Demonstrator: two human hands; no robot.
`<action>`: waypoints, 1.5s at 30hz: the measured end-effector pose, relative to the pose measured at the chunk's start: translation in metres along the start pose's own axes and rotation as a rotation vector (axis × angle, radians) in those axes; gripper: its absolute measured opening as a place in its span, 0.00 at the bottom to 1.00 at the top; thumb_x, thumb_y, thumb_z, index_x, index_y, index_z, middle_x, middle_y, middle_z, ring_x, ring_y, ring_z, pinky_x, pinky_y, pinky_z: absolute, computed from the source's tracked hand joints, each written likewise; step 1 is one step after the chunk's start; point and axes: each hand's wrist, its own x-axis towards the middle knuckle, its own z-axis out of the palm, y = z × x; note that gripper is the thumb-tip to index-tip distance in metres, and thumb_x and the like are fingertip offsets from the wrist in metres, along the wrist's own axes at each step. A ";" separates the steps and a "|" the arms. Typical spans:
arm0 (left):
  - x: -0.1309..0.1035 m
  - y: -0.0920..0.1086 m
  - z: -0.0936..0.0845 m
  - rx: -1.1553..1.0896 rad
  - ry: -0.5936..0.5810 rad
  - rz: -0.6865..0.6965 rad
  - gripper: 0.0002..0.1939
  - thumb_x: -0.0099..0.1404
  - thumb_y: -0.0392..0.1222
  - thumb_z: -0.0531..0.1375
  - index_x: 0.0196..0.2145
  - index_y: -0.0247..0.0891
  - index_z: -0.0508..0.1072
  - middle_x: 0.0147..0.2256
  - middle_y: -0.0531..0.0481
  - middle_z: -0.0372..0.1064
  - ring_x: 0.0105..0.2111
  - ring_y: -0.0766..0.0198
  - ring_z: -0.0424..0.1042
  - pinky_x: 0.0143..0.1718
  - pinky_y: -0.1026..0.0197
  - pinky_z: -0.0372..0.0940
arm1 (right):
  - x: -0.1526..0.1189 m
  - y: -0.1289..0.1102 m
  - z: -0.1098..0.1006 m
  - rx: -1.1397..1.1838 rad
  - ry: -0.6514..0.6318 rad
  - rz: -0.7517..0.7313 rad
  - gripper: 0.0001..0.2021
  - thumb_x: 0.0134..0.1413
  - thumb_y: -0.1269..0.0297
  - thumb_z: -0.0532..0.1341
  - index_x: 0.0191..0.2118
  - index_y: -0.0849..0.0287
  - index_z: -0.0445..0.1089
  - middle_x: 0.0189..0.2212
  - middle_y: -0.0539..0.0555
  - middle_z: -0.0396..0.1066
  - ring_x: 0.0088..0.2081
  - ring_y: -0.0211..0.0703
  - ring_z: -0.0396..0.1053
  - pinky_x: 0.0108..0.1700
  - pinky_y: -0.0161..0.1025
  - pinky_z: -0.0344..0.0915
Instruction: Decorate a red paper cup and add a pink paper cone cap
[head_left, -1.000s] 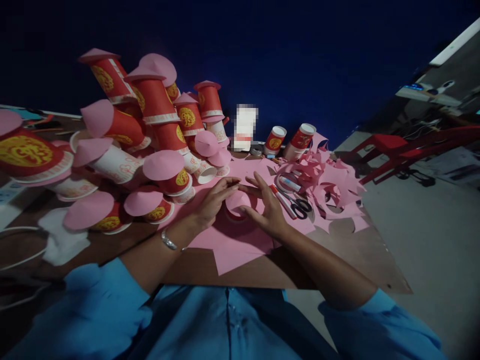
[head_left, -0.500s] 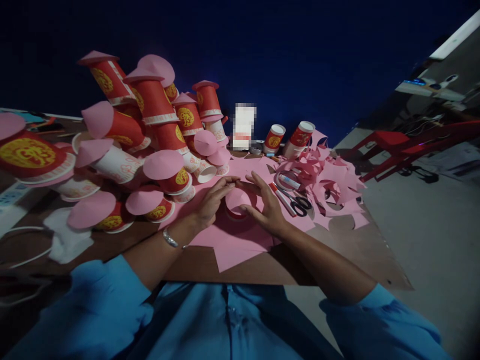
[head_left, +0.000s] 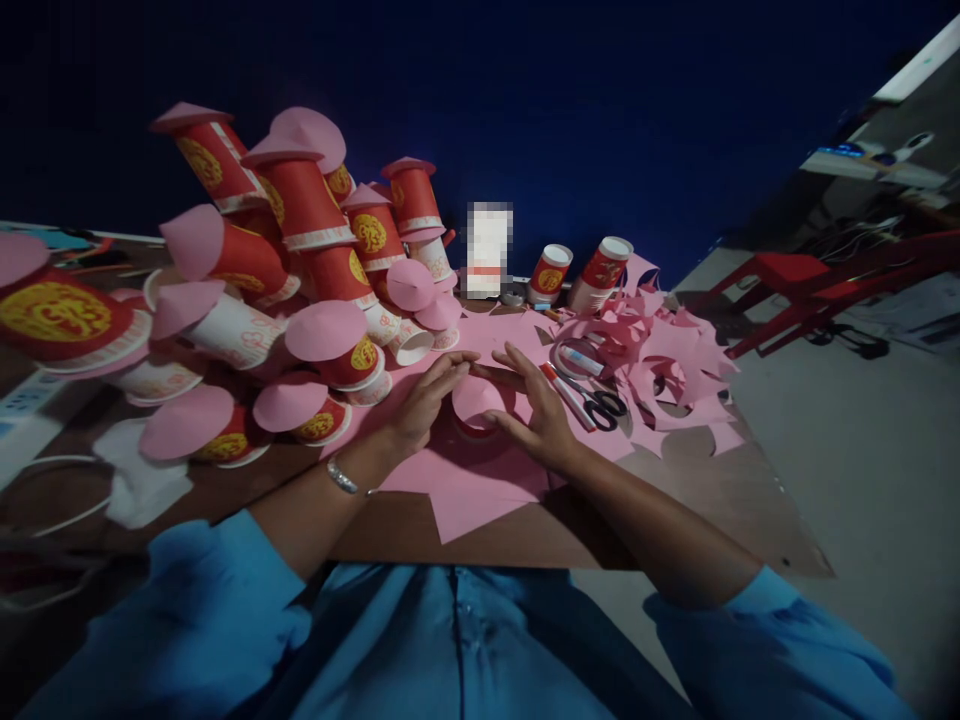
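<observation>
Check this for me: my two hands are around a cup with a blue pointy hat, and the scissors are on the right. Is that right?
Not quite: the pointy hat is pink, not blue, as the head view shows. The rest is right.

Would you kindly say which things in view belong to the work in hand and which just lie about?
Seemingly in the work:
cone-topped cup between left hand and right hand
stacked capped cups
pink sheets
scissors
uncapped cups

Seemingly just lying about:
pink offcuts
crumpled white item
red chair
</observation>
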 end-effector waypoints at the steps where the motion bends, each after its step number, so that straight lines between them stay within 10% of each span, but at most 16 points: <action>1: 0.000 0.000 -0.001 0.002 0.011 0.018 0.20 0.66 0.56 0.68 0.51 0.45 0.78 0.54 0.48 0.76 0.63 0.49 0.67 0.67 0.49 0.57 | -0.001 0.001 0.000 -0.001 0.003 0.002 0.45 0.69 0.48 0.66 0.79 0.46 0.40 0.68 0.64 0.68 0.70 0.61 0.66 0.70 0.66 0.63; 22: -0.005 0.011 -0.017 0.006 -0.202 0.003 0.38 0.54 0.46 0.77 0.61 0.48 0.72 0.63 0.44 0.68 0.70 0.44 0.58 0.68 0.47 0.53 | -0.001 -0.003 0.000 0.076 -0.021 0.097 0.43 0.68 0.45 0.65 0.78 0.47 0.44 0.69 0.66 0.68 0.71 0.62 0.66 0.71 0.68 0.62; 45: -0.004 0.013 -0.019 -0.093 -0.170 -0.071 0.34 0.56 0.46 0.76 0.59 0.46 0.75 0.59 0.44 0.71 0.66 0.45 0.63 0.65 0.49 0.59 | 0.003 -0.006 -0.002 0.071 0.006 0.102 0.42 0.70 0.52 0.65 0.79 0.46 0.41 0.67 0.65 0.71 0.70 0.62 0.67 0.70 0.70 0.63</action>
